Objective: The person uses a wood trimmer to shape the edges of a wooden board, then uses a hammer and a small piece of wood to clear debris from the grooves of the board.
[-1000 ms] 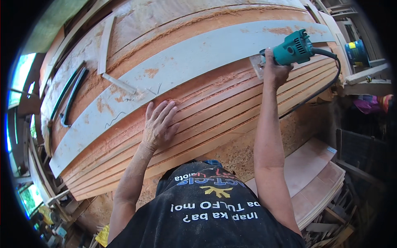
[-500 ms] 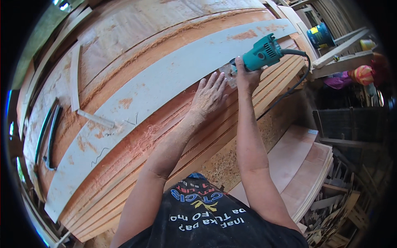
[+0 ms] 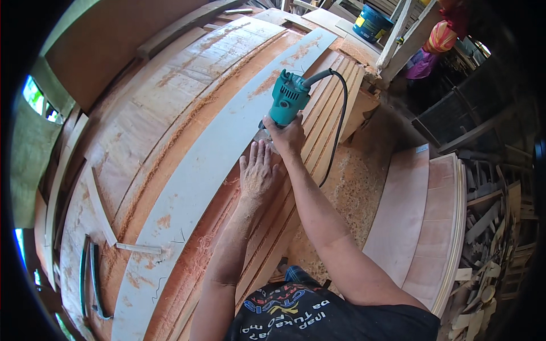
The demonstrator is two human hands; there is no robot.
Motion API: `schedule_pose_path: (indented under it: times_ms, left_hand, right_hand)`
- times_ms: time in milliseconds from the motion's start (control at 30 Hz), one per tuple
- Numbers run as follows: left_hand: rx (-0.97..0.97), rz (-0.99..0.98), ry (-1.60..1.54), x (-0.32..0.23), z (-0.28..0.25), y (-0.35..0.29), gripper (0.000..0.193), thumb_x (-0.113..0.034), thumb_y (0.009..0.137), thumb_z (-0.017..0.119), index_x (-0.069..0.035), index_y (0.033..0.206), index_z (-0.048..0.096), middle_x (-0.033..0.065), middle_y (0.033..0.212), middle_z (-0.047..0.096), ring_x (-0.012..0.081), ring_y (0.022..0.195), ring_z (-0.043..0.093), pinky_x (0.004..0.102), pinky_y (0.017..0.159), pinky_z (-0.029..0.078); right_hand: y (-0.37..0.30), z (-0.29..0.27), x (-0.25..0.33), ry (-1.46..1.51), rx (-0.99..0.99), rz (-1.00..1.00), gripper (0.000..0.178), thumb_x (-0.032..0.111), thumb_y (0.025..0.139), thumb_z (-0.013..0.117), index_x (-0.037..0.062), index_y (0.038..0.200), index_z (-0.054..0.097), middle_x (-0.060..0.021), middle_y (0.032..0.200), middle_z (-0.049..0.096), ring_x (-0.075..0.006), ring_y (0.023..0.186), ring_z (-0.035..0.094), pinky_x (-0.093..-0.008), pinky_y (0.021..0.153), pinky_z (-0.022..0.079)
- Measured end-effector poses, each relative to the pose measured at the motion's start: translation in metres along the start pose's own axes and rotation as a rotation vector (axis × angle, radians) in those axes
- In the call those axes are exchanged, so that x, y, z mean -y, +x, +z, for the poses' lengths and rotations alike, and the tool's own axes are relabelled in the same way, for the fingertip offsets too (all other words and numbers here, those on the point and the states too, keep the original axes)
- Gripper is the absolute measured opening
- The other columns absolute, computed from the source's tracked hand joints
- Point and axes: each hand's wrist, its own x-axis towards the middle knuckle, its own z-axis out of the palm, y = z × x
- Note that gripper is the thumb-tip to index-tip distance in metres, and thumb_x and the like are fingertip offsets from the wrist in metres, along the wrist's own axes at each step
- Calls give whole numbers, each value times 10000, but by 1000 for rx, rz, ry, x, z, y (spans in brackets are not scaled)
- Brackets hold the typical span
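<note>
My right hand (image 3: 287,135) is wrapped round the lower body of a teal trim router (image 3: 289,98). The router stands tilted, with its clear base (image 3: 264,136) at the edge of a long, curved white panel (image 3: 207,150). Fingers stretched, my left hand (image 3: 257,175) lies flat on the reddish wood beside that edge, its fingertips at the clear base; I cannot tell if they touch it. Curly shavings (image 3: 200,250) cover the wood along the panel's edge. The router's bit is hidden. A black cord (image 3: 343,122) loops from its top down to the right.
Long wooden strips (image 3: 322,133) run along the right of the panel. Left lie loose battens (image 3: 100,207) and a dark hooked bar (image 3: 95,278). Stacked plywood sheets (image 3: 435,216) stand at right, near a scrap-wood heap (image 3: 483,301). A blue bucket (image 3: 372,24) sits at the back.
The view has turned, so the bench stands steeper in the picture. Both hands and the router appear farther left, and seem slightly nearer along the panel's edge. The grip is unchanged.
</note>
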Motion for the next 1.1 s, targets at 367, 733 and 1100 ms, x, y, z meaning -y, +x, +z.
schedule_pose_path:
  times_ms: [367, 733, 1100]
  left_hand:
    - [-83, 23, 46, 1, 18, 22, 619, -362, 921, 519, -89, 1452, 357, 97, 1536, 313, 262, 1412, 308, 546, 1032, 317]
    - [-114, 46, 65, 1, 27, 43, 627, -387, 913, 523, -70, 1436, 384, 105, 1529, 323, 254, 1413, 301, 525, 1021, 330]
    - [-152, 43, 191, 8, 41, 54, 653, -401, 897, 530, -72, 1441, 379, 100, 1490, 395, 255, 1370, 367, 462, 992, 340]
  right_hand:
    - [19, 0, -5, -5, 20, 17, 776, 505, 689, 769, 20, 1199, 442, -186, 1035, 650, -367, 935, 656, -472, 826, 513]
    - [38, 4, -11, -10, 25, -1, 778, 522, 681, 761, 18, 1187, 451, -183, 1011, 659, -368, 920, 660, -467, 823, 513]
    - [48, 8, -12, 106, 72, 68, 739, 446, 648, 773, 84, 1206, 450, -176, 1044, 655, -382, 953, 645, -471, 850, 503]
